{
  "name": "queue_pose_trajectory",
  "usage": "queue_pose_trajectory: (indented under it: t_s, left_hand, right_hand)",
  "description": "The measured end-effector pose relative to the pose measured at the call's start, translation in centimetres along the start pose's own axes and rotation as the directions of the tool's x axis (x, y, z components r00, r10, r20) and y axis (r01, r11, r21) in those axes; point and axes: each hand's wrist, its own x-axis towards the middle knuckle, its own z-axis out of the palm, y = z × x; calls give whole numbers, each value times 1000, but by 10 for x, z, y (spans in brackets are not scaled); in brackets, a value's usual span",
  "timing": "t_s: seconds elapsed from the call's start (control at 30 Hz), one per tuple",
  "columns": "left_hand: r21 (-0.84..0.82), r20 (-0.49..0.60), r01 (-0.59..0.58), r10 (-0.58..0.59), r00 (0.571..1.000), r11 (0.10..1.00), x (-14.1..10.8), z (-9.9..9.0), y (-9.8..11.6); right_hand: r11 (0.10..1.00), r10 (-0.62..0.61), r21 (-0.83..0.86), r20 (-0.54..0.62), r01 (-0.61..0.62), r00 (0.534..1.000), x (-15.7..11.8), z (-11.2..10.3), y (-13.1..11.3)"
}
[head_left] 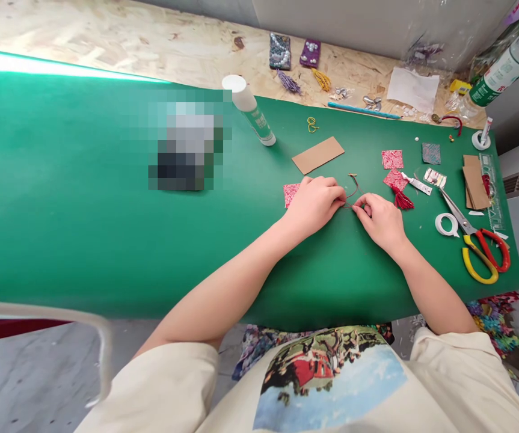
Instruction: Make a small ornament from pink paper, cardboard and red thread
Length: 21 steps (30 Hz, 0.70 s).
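A thin dark red cord (353, 191) runs between my two hands just above the green table, its looped end with a small gold-coloured tip standing up behind them. My left hand (316, 201) pinches the cord between thumb and fingers. Close on its right, my right hand (380, 219) pinches the cord too, fingertips a short gap away. Partly under my left hand lies a red patterned fabric square (290, 193). Behind that hand is a brown cardboard strip (317, 155). A dark red tassel (402, 198) lies just beyond my right hand, by more red patterned squares (392, 159).
Scissors (471, 231) with red and yellow handles lie at right beside a white tape roll (447, 225). A white glue bottle (250, 111) stands behind my left hand. A blue pencil (364, 110) and two beaded pieces with tassels lie along the back. A blurred object (187, 147) is at left.
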Motion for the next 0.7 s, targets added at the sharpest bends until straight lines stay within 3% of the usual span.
queue_pose_trajectory:
  t_s: [0.17,0.3,0.5,0.7]
  left_hand:
    - [15,47,27,-28,999,1000,0,-3,2]
    - [5,21,4,-4,1000,1000,0,-2,0]
    - [16,54,27,-28,998,999,1,-4,3]
    - [49,82,47,-51,995,998,1,-7,8]
  right_hand:
    - [993,70,92,23,-72,997,0,-25,15]
    - [997,76,9,-26,-75,997,0,-40,31]
    - [999,39,-39,61,-36,997,2,-37,30]
    - [994,52,-97,71,-45,996,3,-28,22]
